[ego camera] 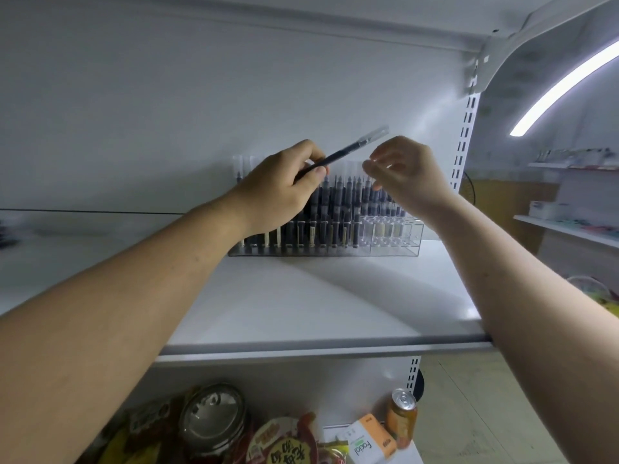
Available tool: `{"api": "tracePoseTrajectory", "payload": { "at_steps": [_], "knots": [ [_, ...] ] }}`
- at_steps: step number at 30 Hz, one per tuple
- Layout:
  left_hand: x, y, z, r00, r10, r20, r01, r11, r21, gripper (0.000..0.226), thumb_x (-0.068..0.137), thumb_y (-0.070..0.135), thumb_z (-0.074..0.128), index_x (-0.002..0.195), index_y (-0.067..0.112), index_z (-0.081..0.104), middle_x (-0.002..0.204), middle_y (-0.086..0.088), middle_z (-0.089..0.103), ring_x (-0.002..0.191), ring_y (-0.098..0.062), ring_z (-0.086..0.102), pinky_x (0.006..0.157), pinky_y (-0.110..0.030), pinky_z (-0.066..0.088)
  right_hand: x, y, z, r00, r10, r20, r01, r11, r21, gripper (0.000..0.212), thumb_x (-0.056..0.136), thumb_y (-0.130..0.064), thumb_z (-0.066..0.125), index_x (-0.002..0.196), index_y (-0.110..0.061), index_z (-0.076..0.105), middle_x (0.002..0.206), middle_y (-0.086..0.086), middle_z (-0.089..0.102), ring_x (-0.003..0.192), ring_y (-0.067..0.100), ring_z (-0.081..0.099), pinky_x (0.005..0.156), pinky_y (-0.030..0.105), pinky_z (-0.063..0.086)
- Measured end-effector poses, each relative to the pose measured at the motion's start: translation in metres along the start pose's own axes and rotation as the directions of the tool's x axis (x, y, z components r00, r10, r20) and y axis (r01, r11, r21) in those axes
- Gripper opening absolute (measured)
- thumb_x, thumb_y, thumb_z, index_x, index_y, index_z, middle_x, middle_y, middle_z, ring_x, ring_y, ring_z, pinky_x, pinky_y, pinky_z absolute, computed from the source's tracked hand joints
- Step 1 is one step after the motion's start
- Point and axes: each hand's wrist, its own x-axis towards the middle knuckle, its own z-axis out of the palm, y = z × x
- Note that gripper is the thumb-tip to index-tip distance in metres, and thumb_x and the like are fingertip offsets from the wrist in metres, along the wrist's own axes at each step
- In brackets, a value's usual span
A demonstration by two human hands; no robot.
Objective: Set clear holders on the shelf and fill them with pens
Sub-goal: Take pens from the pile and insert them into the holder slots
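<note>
Directly ahead in the head view, a clear tiered holder (pixel 398 244) stands on the white shelf (pixel 318 296), set far back against the rear panel and toward the shelf's right end. Its stepped rows are packed with dark-barrelled pens (pixel 338 209) standing upright, their clear caps rising in ranks toward the back. The front slots at the right end show only clear plastic. Both bare forearms reach over the shelf toward it. The left hand (pixel 278 189) hovers above the holder's left half, hiding the pens behind it. Its thumb and curled fingers pinch the lower end of a single pen (pixel 341 152). That pen has a dark barrel and a clear cap, and it slants up and to the right, with the cap end in the air above the rows. The right hand (pixel 407 175) is raised over the holder's right half, just beside the capped end but apart from it. Its fingers (pixel 370 167) are curled inward toward the thumb and smeared by motion, so I cannot tell whether they pinch anything. On the lower shelf sit an orange can (pixel 402 416), a white and orange box (pixel 368 440) and a red printed bowl (pixel 284 445). A bright light strip (pixel 566 85) curves overhead at the right.
</note>
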Motion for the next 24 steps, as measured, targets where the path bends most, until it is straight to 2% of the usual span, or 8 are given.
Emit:
{"api": "tracePoseTrajectory", "payload": {
  "at_steps": [4, 7, 9, 12, 15, 17, 20, 24],
  "knots": [
    [0.002, 0.001, 0.003, 1.0, 0.008, -0.015, -0.008, 1.0, 0.015, 0.013, 0.111, 0.025, 0.047, 0.109, 0.016, 0.056, 0.071, -0.003, 0.052, 0.054, -0.01, 0.041, 0.053, -0.027, 0.038, 0.001, -0.009, -0.006, 1.0, -0.025, 0.012, 0.019, 0.94, 0.341, 0.011, 0.096, -0.021, 0.074, 0.105, -0.015, 0.072, 0.088, 0.005, 0.073, 0.076, 0.018, 0.065, 0.067, 0.027, 0.051],
    [0.003, 0.004, 0.006, 1.0, 0.011, -0.016, -0.011, 0.999, 0.032, 0.013, 0.111, 0.024, 0.046, 0.106, 0.017, 0.057, 0.071, -0.003, 0.057, 0.058, -0.011, 0.047, 0.058, -0.031, 0.043, -0.003, -0.015, -0.006, 0.996, -0.018, 0.091, -0.035, 0.837, 0.546, 0.023, 0.088, -0.023, 0.078, 0.101, -0.006, 0.073, 0.089, 0.011, 0.071, 0.076, 0.024, 0.06, 0.064, 0.03, 0.043],
    [0.004, 0.006, 0.008, 1.0, 0.017, -0.018, -0.017, 0.999, 0.033, 0.015, 0.111, 0.023, 0.047, 0.105, 0.017, 0.059, 0.071, -0.001, 0.06, 0.058, -0.009, 0.051, 0.058, -0.025, 0.045, -0.002, -0.016, -0.007, 0.993, -0.008, 0.12, -0.069, 0.78, 0.622, 0.03, 0.085, -0.024, 0.079, 0.102, 0.0, 0.071, 0.093, 0.013, 0.071, 0.078, 0.021, 0.064, 0.064, 0.029, 0.042],
    [0.004, 0.007, 0.01, 0.998, 0.053, -0.018, -0.052, 0.998, 0.046, 0.016, 0.109, 0.027, 0.052, 0.103, 0.016, 0.063, 0.077, -0.001, 0.067, 0.059, -0.007, 0.056, 0.059, -0.021, 0.046, 0.0, -0.019, -0.008, 0.994, 0.026, 0.109, -0.096, 0.699, 0.709, 0.014, 0.097, -0.015, 0.071, 0.099, -0.001, 0.069, 0.099, 0.016, 0.073, 0.084, 0.025, 0.07, 0.064, 0.028, 0.042],
    [0.004, 0.005, 0.009, 0.993, 0.114, -0.035, -0.109, 0.987, 0.117, 0.017, 0.106, 0.034, 0.057, 0.109, 0.02, 0.067, 0.09, 0.004, 0.069, 0.078, -0.01, 0.062, 0.066, -0.019, 0.047, 0.006, -0.017, -0.012, 0.993, 0.12, -0.009, -0.067, 0.613, 0.787, 0.013, 0.104, -0.009, 0.06, 0.095, -0.002, 0.067, 0.095, 0.016, 0.076, 0.079, 0.027, 0.072, 0.061, 0.028, 0.042],
    [0.003, 0.004, 0.007, 0.987, 0.156, -0.047, -0.145, 0.973, 0.178, 0.018, 0.105, 0.035, 0.059, 0.115, 0.024, 0.067, 0.096, 0.009, 0.067, 0.085, -0.009, 0.061, 0.069, -0.017, 0.046, 0.011, -0.011, -0.018, 0.965, 0.206, -0.163, -0.016, 0.665, 0.746, 0.013, 0.104, -0.011, 0.061, 0.096, -0.003, 0.068, 0.088, 0.011, 0.076, 0.072, 0.025, 0.072, 0.058, 0.027, 0.043],
    [0.004, 0.004, 0.002, 0.982, 0.185, -0.048, -0.167, 0.953, 0.252, 0.023, 0.104, 0.037, 0.059, 0.123, 0.025, 0.066, 0.106, 0.013, 0.066, 0.096, -0.002, 0.06, 0.077, -0.016, 0.046, 0.016, 0.002, -0.025, 0.903, 0.201, -0.379, 0.004, 0.879, 0.476, 0.011, 0.102, -0.016, 0.062, 0.103, -0.006, 0.068, 0.083, 0.006, 0.077, 0.066, 0.018, 0.074, 0.061, 0.027, 0.05],
    [0.005, 0.004, 0.0, 0.979, 0.199, -0.04, -0.176, 0.931, 0.321, 0.032, 0.101, 0.039, 0.06, 0.131, 0.027, 0.061, 0.121, 0.015, 0.063, 0.114, -0.004, 0.056, 0.095, -0.027, 0.045, 0.015, 0.009, -0.017, 0.952, 0.067, -0.299, -0.024, 0.989, 0.145, 0.006, 0.103, -0.016, 0.064, 0.107, -0.011, 0.066, 0.085, -0.001, 0.075, 0.066, 0.01, 0.075, 0.069, 0.033, 0.064]
  ]
}}
